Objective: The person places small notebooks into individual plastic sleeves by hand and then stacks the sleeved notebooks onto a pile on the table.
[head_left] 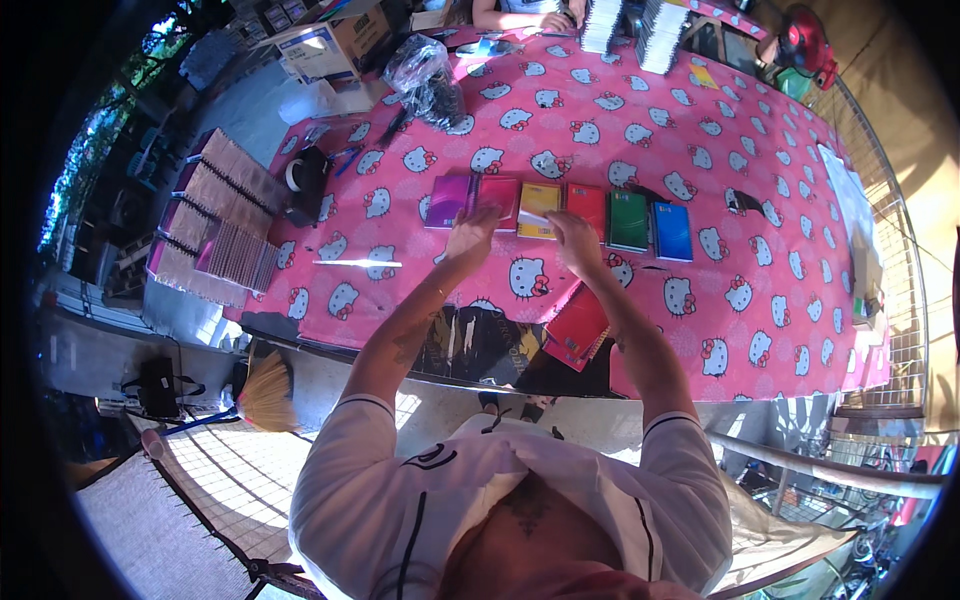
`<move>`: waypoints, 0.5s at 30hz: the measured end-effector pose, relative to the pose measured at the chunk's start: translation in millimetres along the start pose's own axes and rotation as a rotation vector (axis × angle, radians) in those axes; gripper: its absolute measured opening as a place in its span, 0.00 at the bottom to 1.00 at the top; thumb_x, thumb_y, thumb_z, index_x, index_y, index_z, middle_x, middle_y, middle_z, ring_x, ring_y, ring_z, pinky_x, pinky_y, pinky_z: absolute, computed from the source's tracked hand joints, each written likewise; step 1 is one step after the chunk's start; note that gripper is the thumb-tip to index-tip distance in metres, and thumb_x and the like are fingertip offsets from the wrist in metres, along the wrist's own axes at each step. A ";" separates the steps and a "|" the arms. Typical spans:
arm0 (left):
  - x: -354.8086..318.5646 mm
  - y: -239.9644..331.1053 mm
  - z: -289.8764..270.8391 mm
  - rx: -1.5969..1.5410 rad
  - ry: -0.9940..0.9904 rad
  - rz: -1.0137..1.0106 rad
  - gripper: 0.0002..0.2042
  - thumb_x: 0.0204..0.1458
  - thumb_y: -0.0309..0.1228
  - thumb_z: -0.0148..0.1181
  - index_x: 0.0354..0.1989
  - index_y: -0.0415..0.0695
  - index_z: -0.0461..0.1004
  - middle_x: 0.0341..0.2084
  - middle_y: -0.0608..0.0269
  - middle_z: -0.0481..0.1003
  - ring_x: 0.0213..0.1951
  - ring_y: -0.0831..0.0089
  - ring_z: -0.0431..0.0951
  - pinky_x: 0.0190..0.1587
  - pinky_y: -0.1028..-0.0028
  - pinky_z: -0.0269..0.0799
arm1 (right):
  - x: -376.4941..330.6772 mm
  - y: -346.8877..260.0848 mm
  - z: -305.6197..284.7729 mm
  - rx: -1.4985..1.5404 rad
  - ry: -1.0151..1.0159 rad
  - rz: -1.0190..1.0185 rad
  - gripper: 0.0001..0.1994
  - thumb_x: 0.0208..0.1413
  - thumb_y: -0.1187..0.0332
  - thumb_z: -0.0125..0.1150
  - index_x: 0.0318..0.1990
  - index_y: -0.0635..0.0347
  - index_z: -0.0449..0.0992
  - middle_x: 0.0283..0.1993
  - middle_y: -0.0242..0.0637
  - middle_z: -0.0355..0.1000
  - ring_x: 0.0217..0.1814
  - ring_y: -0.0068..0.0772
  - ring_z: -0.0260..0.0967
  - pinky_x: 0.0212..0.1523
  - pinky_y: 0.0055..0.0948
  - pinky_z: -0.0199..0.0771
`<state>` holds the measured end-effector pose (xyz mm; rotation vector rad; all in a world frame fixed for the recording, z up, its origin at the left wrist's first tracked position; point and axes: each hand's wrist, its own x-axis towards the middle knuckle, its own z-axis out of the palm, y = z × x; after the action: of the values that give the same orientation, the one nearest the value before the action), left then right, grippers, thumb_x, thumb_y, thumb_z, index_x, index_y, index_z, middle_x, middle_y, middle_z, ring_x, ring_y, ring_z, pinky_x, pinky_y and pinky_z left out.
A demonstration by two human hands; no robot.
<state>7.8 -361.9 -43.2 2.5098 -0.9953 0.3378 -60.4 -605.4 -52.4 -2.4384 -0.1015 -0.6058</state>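
A row of small notebooks lies across the pink table: a purple one (450, 200), a pinkish-red one (498, 188), a yellow one (541, 197), a red one (586, 207), a green one (628, 220) and a blue one (673, 232). My left hand (474, 232) rests at the lower edge of the pinkish-red notebook, fingers stretched out. At the yellow notebook's lower right corner, my right hand (574, 242) reaches in with fingers extended, their tips partly unclear. Beneath my right forearm, more red notebooks (577, 325) lie by the near edge, partly covered.
Stacks of spiral-bound notebooks (225, 215) stand at the left edge, beside a black object with a tape roll (298, 175). Clear plastic wrapping (425, 80) and a cardboard box (335, 45) sit far left. Tall notebook stacks (660, 38) and another person's hands (556, 20) are across the table.
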 end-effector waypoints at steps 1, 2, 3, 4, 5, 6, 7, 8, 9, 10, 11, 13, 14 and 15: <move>3.1 11.4 -14.4 -0.185 0.037 -0.195 0.17 0.59 0.27 0.50 0.57 0.40 0.70 0.54 0.45 0.73 0.59 0.53 0.71 0.61 0.55 0.65 | 1.6 -8.4 -12.2 0.162 0.044 0.160 0.12 0.61 0.68 0.55 0.50 0.57 0.77 0.39 0.44 0.78 0.42 0.45 0.78 0.39 0.39 0.76; 7.8 25.9 -32.8 -0.367 0.074 -0.393 0.16 0.59 0.27 0.51 0.56 0.40 0.71 0.52 0.46 0.73 0.58 0.54 0.72 0.60 0.56 0.67 | -0.5 -12.5 -27.8 0.234 0.141 0.264 0.11 0.62 0.69 0.54 0.49 0.60 0.77 0.35 0.45 0.77 0.37 0.47 0.78 0.36 0.40 0.76; 14.9 40.4 -52.4 -0.544 0.116 -0.588 0.16 0.59 0.26 0.52 0.55 0.40 0.73 0.51 0.46 0.74 0.57 0.55 0.73 0.59 0.57 0.68 | 0.6 -16.1 -48.7 0.304 0.244 0.362 0.11 0.63 0.70 0.52 0.49 0.62 0.77 0.31 0.47 0.77 0.32 0.49 0.77 0.32 0.40 0.76; 13.8 57.2 -71.3 -0.534 0.160 -0.517 0.15 0.58 0.25 0.53 0.54 0.40 0.73 0.50 0.47 0.74 0.57 0.55 0.73 0.58 0.58 0.69 | -7.2 -28.8 -74.2 0.333 0.281 0.344 0.10 0.63 0.71 0.53 0.48 0.63 0.77 0.32 0.46 0.77 0.33 0.49 0.77 0.34 0.40 0.76; 2.7 79.5 -89.3 -0.521 0.208 -0.449 0.15 0.57 0.24 0.54 0.53 0.40 0.74 0.49 0.48 0.75 0.56 0.55 0.73 0.56 0.58 0.71 | -25.1 -45.5 -101.2 0.363 0.314 0.322 0.10 0.63 0.72 0.54 0.48 0.64 0.77 0.34 0.45 0.77 0.34 0.49 0.76 0.35 0.40 0.76; -8.3 102.1 -97.9 -0.476 0.280 -0.273 0.16 0.56 0.23 0.56 0.53 0.40 0.74 0.49 0.49 0.74 0.56 0.55 0.73 0.56 0.59 0.71 | -44.7 -59.1 -126.6 0.231 0.364 0.140 0.10 0.61 0.72 0.56 0.48 0.63 0.77 0.37 0.44 0.77 0.37 0.49 0.76 0.37 0.40 0.76; -18.5 125.1 -105.1 -0.425 0.349 -0.096 0.16 0.55 0.22 0.57 0.54 0.41 0.74 0.49 0.49 0.74 0.56 0.55 0.73 0.55 0.59 0.72 | -69.0 -70.0 -146.0 0.097 0.411 -0.044 0.10 0.60 0.73 0.57 0.48 0.63 0.78 0.39 0.44 0.77 0.40 0.49 0.76 0.40 0.40 0.76; -30.1 148.8 -101.6 -0.334 0.436 0.187 0.18 0.54 0.22 0.59 0.55 0.41 0.73 0.50 0.50 0.73 0.55 0.55 0.73 0.55 0.59 0.72 | -98.6 -78.7 -157.1 -0.003 0.320 -0.088 0.10 0.59 0.74 0.58 0.47 0.62 0.78 0.43 0.44 0.77 0.45 0.49 0.75 0.43 0.40 0.75; -52.8 164.8 -85.5 -0.359 0.349 0.260 0.19 0.54 0.23 0.60 0.56 0.42 0.73 0.52 0.51 0.72 0.57 0.55 0.71 0.57 0.59 0.70 | -127.6 -87.9 -164.1 -0.096 0.226 -0.137 0.10 0.59 0.75 0.58 0.47 0.61 0.78 0.47 0.45 0.76 0.49 0.49 0.74 0.47 0.39 0.75; -76.0 174.9 -61.5 -0.381 0.254 0.340 0.20 0.53 0.25 0.61 0.57 0.43 0.73 0.54 0.51 0.70 0.59 0.55 0.70 0.59 0.60 0.68 | -159.3 -88.6 -158.0 -0.109 0.050 -0.071 0.09 0.58 0.76 0.59 0.46 0.62 0.77 0.48 0.45 0.76 0.53 0.47 0.73 0.51 0.39 0.74; -97.4 180.6 -31.2 -0.334 0.101 0.385 0.21 0.54 0.29 0.62 0.58 0.44 0.72 0.56 0.51 0.69 0.60 0.55 0.69 0.60 0.58 0.67 | -186.7 -82.8 -144.3 -0.128 -0.126 -0.001 0.08 0.56 0.76 0.59 0.44 0.63 0.77 0.50 0.45 0.75 0.56 0.46 0.73 0.54 0.40 0.73; -112.3 182.7 -10.6 -0.283 -0.116 0.429 0.23 0.56 0.37 0.61 0.60 0.45 0.70 0.57 0.52 0.68 0.61 0.55 0.68 0.62 0.56 0.66 | -227.6 -60.1 -113.3 0.251 0.085 0.176 0.08 0.58 0.75 0.59 0.45 0.63 0.76 0.50 0.43 0.74 0.57 0.41 0.72 0.56 0.36 0.71; -110.2 181.6 -11.1 -0.272 -0.170 0.430 0.24 0.57 0.40 0.60 0.60 0.45 0.70 0.57 0.52 0.69 0.61 0.55 0.67 0.62 0.55 0.65 | -228.9 -55.7 -108.8 0.439 0.191 0.255 0.08 0.59 0.74 0.58 0.46 0.64 0.75 0.50 0.42 0.74 0.57 0.39 0.72 0.56 0.35 0.70; -107.8 180.8 -11.0 -0.264 -0.224 0.431 0.25 0.57 0.43 0.59 0.61 0.46 0.69 0.57 0.53 0.69 0.62 0.55 0.67 0.62 0.54 0.65 | -230.2 -51.5 -103.1 0.863 0.389 0.561 0.09 0.63 0.73 0.55 0.49 0.64 0.71 0.50 0.39 0.72 0.57 0.33 0.70 0.57 0.31 0.69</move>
<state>-195.8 -411.4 -20.8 2.1154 -1.5630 0.0404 -317.8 -608.1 -54.2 -1.3932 0.3911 -0.5948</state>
